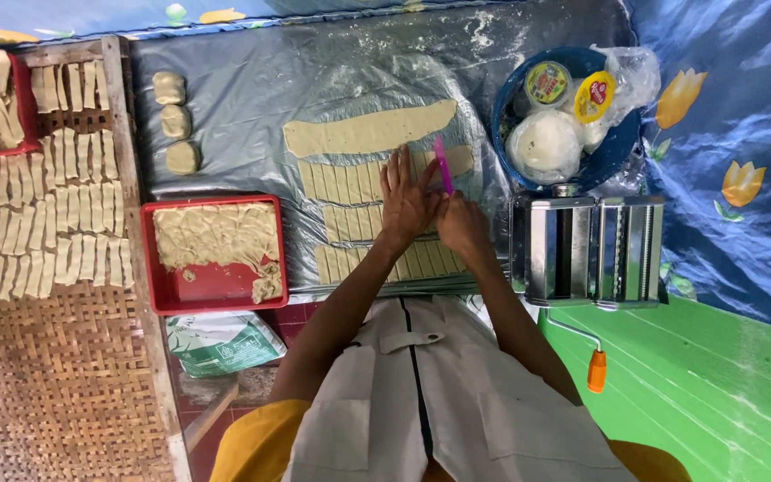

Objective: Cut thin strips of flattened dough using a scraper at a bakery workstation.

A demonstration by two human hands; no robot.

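My left hand point(406, 198) lies flat, fingers spread, on rows of pale dough strips point(341, 182) cut on a grey plastic sheet point(252, 98). My right hand point(462, 223) is closed on a thin pink cutter point(443, 165), whose blade stands on the dough just right of my left fingers. A long uncut band of dough point(363, 132) lies beyond the cut rows.
A red tray point(214, 287) with dough scraps sits to the left, three dough lumps point(174, 121) above it. Cut strips point(55, 210) lie on a woven mat. A blue bowl point(617, 147) with tubs and a bag, and a metal pasta roller point(586, 250) stand right.
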